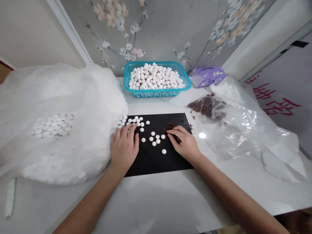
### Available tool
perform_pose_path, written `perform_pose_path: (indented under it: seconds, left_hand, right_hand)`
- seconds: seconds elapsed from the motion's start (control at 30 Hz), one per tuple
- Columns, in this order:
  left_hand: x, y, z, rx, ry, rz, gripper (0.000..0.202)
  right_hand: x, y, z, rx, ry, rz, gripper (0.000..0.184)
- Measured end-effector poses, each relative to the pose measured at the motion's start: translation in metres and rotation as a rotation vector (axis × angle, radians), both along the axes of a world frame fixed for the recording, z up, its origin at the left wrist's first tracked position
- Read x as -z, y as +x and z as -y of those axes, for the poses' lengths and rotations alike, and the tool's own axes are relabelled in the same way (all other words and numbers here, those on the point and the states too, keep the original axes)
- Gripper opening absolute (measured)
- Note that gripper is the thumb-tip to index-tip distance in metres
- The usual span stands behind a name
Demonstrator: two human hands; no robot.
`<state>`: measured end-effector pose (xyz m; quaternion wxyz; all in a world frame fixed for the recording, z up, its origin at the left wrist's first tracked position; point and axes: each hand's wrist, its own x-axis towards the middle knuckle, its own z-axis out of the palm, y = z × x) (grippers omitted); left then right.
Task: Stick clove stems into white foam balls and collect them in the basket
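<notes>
On a black mat [151, 162] lie loose small white round pieces [158, 141], with a denser cluster near the mat's upper left. My left hand [124, 144] rests palm down at the mat's left edge, its fingers stretched toward that cluster. At the mat's right, my right hand [185, 143] has thumb and forefinger pinched together beside a small heap of dark brown bits [171, 125]. What sits in that pinch, if anything, is too small to make out.
A large white translucent bag [95, 94] of white pieces bulges at left. Behind the mat stands a blue basket [158, 94] filled with white pieces. At right lie a clear plastic bag [234, 130] holding brown bits [207, 105] and a purple packet [208, 76].
</notes>
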<state>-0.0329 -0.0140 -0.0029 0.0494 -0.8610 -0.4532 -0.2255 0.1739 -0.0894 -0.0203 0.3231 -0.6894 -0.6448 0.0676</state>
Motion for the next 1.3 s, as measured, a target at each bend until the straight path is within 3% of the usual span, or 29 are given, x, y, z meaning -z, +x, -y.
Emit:
perform_pose_path:
  seconds: [0.17, 0.43, 0.57, 0.63, 0.73, 0.83, 0.93, 1.07, 1.3]
  left_hand:
    - [0.003, 0.0, -0.002, -0.011, -0.006, -0.051, 0.027]
    - [0.005, -0.003, -0.007, 0.021, -0.009, 0.046, 0.027]
    - [0.005, -0.003, -0.009, 0.057, 0.031, 0.096, 0.027]
    - [0.004, -0.004, -0.007, 0.122, 0.078, 0.167, 0.024]
    - [0.0, -0.004, 0.0, 0.329, 0.113, 0.276, 0.019]
    - [-0.002, -0.001, 0.012, 0.557, -0.01, 0.319, 0.017]
    - [-0.001, 0.004, 0.021, 0.677, -0.166, 0.305, 0.011]
    - [0.0, 0.008, 0.021, 0.637, -0.282, 0.236, 0.006]
    - [-0.003, 0.007, 0.017, 0.533, -0.19, 0.191, 0.016]
  right_hand:
    - [-0.001, 0.001, 0.0, -0.013, 0.006, -0.06, 0.016]
    - [-0.002, 0.0, 0.003, 0.084, 0.01, -0.16, 0.011]
    - [-0.002, -0.001, 0.004, 0.032, 0.098, -0.145, 0.008]
    - [-0.003, 0.0, 0.004, 0.002, 0.131, -0.163, 0.009]
    - [-0.003, 0.0, 0.003, -0.026, 0.157, -0.2, 0.011]
    - [-0.002, -0.001, 0.002, -0.062, 0.192, -0.209, 0.014]
    - [-0.002, 0.0, 0.001, -0.077, 0.22, -0.192, 0.016]
    - [-0.003, 0.0, 0.002, -0.074, 0.196, -0.17, 0.015]
    - [-0.001, -0.006, 0.006, -0.138, 0.163, -0.13, 0.012]
